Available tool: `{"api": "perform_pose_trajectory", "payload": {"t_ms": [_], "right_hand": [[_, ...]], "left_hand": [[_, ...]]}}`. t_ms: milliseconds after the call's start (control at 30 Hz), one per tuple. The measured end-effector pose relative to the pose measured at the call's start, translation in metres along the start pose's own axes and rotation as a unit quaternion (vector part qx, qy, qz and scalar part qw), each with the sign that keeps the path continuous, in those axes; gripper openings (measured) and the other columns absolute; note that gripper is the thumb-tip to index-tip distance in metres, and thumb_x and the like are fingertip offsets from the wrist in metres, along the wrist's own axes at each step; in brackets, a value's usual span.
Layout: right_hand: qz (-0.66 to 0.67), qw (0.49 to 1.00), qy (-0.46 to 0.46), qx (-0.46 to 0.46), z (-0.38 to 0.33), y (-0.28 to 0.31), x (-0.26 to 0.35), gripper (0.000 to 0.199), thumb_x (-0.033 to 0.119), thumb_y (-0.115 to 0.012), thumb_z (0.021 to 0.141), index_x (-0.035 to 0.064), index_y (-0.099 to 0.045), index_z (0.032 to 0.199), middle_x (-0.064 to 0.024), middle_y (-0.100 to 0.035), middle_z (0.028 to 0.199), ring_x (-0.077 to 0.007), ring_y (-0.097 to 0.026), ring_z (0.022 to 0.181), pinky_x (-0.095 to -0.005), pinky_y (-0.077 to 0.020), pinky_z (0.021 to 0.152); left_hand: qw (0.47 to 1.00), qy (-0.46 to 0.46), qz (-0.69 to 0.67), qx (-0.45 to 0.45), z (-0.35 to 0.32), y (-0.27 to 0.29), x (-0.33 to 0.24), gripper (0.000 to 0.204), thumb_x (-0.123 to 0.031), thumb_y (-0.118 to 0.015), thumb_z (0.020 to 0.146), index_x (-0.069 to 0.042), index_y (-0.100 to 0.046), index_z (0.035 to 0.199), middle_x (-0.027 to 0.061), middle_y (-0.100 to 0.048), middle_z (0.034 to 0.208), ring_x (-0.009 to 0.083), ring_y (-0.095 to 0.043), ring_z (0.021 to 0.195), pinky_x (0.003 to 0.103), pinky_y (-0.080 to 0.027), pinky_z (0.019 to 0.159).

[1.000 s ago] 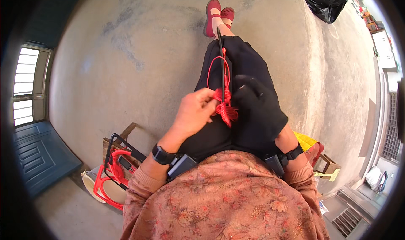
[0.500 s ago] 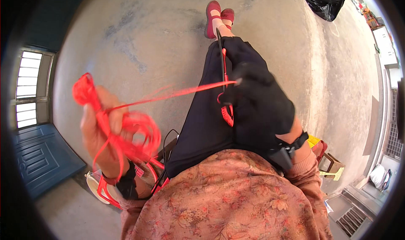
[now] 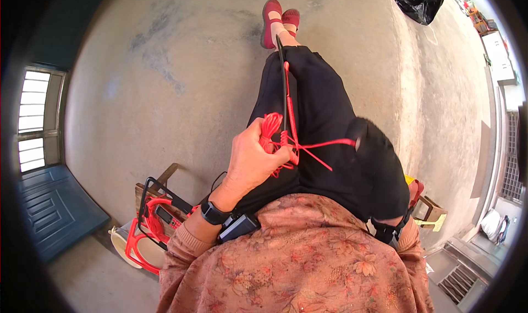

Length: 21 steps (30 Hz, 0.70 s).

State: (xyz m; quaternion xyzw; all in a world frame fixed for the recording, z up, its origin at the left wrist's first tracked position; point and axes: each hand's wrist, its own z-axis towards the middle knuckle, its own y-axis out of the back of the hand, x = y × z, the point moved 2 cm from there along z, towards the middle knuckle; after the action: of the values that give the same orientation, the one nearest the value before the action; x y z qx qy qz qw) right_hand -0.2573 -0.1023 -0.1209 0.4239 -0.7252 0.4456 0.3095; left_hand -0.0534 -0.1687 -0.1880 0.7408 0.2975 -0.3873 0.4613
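The bare left hand (image 3: 254,162) is back on the lap from out wide, fingers closed around a bundle of thin red cord (image 3: 271,133) beside a black rod (image 3: 282,82). The black-gloved right hand (image 3: 369,164) pinches a taut strand at its end.

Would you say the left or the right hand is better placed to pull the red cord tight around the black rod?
Probably the right hand: it holds the free strand of the red cord stretched sideways, while the left hand pins the loops against the black rod.
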Motion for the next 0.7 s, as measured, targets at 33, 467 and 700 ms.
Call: {"api": "perform_pose_trajectory", "payload": {"t_ms": [33, 467, 700], "right_hand": [[-0.131, 0.983, 0.105, -0.075, 0.005, 0.009, -0.005, 0.015, 0.007, -0.057, 0.089, 0.0062, -0.06, 0.104, -0.0026, -0.059, 0.081, -0.014, -0.059, 0.07, -0.0276, -0.0487, 0.063], [-0.68, 0.697, 0.208, 0.094, 0.081, -0.011, -0.058, 0.013, 0.01, -0.061, 0.08, 0.0077, -0.065, 0.092, -0.0126, -0.063, 0.092, -0.0301, -0.063, 0.076, -0.0356, -0.0513, 0.069], [-0.463, 0.844, 0.268, 0.038, 0.074, 0.02, -0.018, 0.011, 0.011, -0.062, 0.082, 0.0027, -0.062, 0.089, -0.0162, -0.064, 0.114, -0.0237, -0.064, 0.099, -0.033, -0.0496, 0.083]], "left_hand": [[0.996, -0.007, -0.093, -0.014, 0.0, -0.001, 0.007, 0.044, -0.017, -0.078, 0.075, 0.0, -0.06, 0.111, -0.0001, -0.062, 0.077, 0.0069, -0.055, 0.067, 0.027, -0.048, 0.064], [0.917, -0.257, 0.297, -0.072, 0.014, 0.019, 0.008, 0.028, 0.0, -0.068, 0.07, -0.004, -0.065, 0.097, 0.013, -0.061, 0.091, 0.0343, -0.059, 0.087, 0.041, -0.05, 0.075], [0.985, -0.156, 0.016, -0.076, 0.022, 0.029, -0.001, 0.039, -0.007, -0.07, 0.082, -0.006, -0.06, 0.12, 0.0136, -0.063, 0.114, 0.0245, -0.064, 0.096, 0.034, -0.055, 0.073]]}}
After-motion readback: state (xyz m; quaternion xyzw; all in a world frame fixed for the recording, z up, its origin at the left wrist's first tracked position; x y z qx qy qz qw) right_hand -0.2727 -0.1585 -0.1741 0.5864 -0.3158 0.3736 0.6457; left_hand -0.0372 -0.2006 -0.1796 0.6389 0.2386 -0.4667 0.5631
